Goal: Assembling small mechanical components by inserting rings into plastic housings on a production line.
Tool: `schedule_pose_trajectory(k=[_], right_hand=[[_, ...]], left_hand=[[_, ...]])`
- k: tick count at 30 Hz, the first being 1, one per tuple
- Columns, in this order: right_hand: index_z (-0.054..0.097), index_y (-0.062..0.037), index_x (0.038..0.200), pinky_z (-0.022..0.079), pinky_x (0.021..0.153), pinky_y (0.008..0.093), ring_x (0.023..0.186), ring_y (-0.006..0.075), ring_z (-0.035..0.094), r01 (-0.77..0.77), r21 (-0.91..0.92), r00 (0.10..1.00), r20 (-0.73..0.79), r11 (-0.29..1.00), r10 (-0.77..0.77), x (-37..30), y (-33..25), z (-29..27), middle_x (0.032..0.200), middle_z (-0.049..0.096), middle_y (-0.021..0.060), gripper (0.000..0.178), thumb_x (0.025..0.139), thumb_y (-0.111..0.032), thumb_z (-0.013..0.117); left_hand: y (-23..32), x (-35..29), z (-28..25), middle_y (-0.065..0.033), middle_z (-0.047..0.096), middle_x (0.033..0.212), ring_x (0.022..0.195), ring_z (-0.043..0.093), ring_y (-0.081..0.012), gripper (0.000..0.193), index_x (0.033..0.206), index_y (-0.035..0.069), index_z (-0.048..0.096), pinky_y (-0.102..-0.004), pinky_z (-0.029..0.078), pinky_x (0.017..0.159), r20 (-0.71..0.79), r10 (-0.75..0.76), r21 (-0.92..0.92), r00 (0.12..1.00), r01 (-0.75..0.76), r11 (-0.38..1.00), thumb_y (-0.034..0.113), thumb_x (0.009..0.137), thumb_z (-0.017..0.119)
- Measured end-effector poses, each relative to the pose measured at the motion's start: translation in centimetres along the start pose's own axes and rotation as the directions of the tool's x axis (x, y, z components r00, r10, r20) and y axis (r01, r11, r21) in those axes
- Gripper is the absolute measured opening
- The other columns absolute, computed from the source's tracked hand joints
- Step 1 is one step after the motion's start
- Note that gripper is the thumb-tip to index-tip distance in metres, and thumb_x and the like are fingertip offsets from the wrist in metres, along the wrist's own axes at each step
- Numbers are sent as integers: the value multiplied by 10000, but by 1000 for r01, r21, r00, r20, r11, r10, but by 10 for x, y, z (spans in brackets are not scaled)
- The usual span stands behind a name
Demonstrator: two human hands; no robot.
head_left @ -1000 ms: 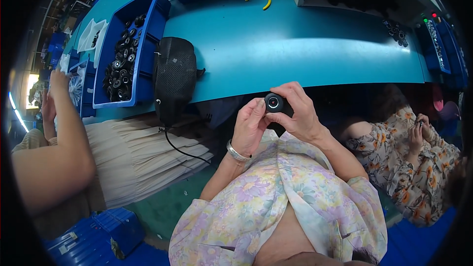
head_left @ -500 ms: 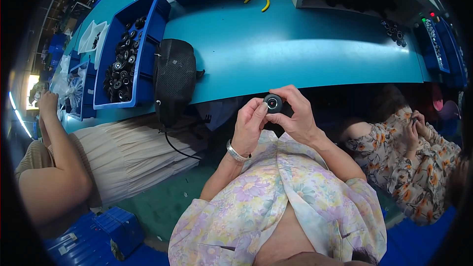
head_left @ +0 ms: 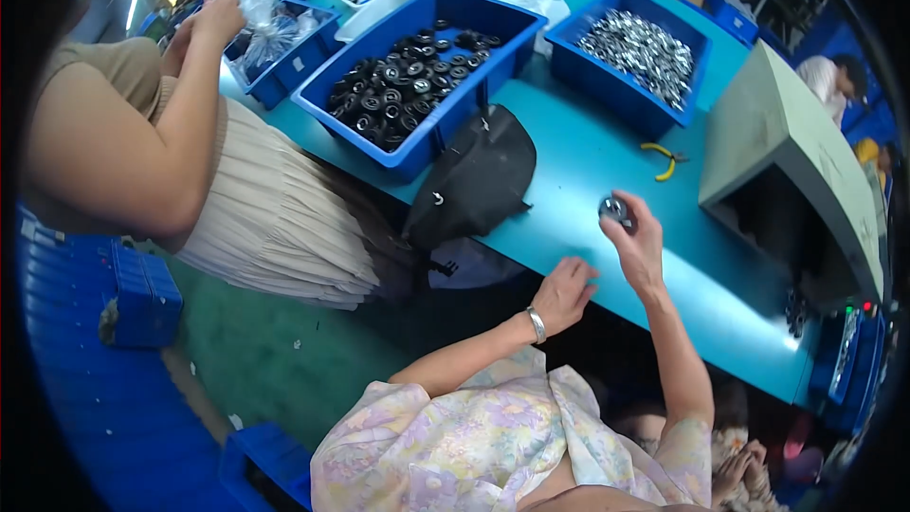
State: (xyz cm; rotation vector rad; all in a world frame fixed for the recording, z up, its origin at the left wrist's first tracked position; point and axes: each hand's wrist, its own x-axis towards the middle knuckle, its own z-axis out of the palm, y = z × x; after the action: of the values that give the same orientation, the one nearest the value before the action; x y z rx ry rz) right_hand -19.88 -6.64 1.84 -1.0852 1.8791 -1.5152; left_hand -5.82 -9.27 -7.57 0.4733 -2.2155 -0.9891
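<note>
My right hand (head_left: pixel 640 245) is raised over the teal table, with a small black wheel (head_left: pixel 614 211) pinched between thumb and fingers. The wheel has a shiny, pale centre. Lower down, by the table's front edge, my left hand (head_left: pixel 563 295) is apart from the wheel. Its fingers are loosely bent, somewhat blurred, and I see nothing in them. A black bag (head_left: pixel 479 175) lies at the table edge to the left of both hands. Beyond the right hand are yellow-handled pliers (head_left: pixel 664 161).
A blue bin (head_left: pixel 417 152) holds many black wheels; another blue bin (head_left: pixel 616 95) holds shiny metal parts. A pale machine housing (head_left: pixel 768 123) stands at the right. Small white trays (head_left: pixel 374 14) sit at the far left. A co-worker's arm (head_left: pixel 190 142) reaches over another bin (head_left: pixel 294 66).
The view has swung left. My hands, together around the wheel before, are now apart: the right has carried it forward over the table, and the left has let go.
</note>
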Motion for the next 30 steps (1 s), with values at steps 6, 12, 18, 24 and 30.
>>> schedule_pose_trajectory(k=[6, 12, 18, 24, 30], right_hand=[[588, 33, 1148, 496, 801, 320, 859, 232, 632, 352, -28, 923, 177, 936, -342, 158, -84, 75, 970, 654, 159, 504, 783, -294, 706], [529, 22, 1160, 424, 920, 447, 1042, 390, 521, 643, -149, 766, 138, 751, -628, 176, -86, 121, 1097, 551, 230, 502, 786, -266, 702], [557, -17, 1134, 485, 788, 386, 910, 296, 590, 539, -88, 824, 260, 838, -503, 47, -6, 39, 995, 590, 154, 367, 808, -120, 688], [628, 29, 973, 504, 725, 370, 815, 292, 627, 32, -285, 991, -116, 958, -68, -64, 69, -70, 881, 633, 171, 211, 811, -105, 648], [625, 37, 950, 504, 703, 349, 793, 286, 628, -125, -371, 951, -310, 920, 4, -79, 78, -132, 878, 632, 176, 169, 818, -69, 621]], left_hand=[[-10, 9, 16, -138, 554, 950, 925, 534, -336, 187, 1000, 35, 546, -423, 451, 819, 13, 31, 115, 999, -32, 993, 53, 825, 606], [-19, 11, 19, -124, 568, 957, 920, 535, -326, 189, 991, 51, 560, -420, 448, 823, 11, 3, 177, 1000, -5, 984, 73, 812, 615], [-26, 17, 19, -207, 585, 1002, 961, 541, -395, 228, 1011, 12, 582, -457, 436, 797, 294, -29, 289, 955, -60, 955, 130, 816, 580], [-13, 37, 16, -151, 553, 859, 806, 528, -350, 112, 854, 11, 550, -440, 430, 704, 135, 124, 91, 983, -137, 986, -11, 777, 629], [-14, 52, 37, -144, 563, 851, 819, 545, -339, 83, 862, 16, 566, -433, 450, 713, 171, 165, 78, 971, -180, 981, 14, 799, 620]])
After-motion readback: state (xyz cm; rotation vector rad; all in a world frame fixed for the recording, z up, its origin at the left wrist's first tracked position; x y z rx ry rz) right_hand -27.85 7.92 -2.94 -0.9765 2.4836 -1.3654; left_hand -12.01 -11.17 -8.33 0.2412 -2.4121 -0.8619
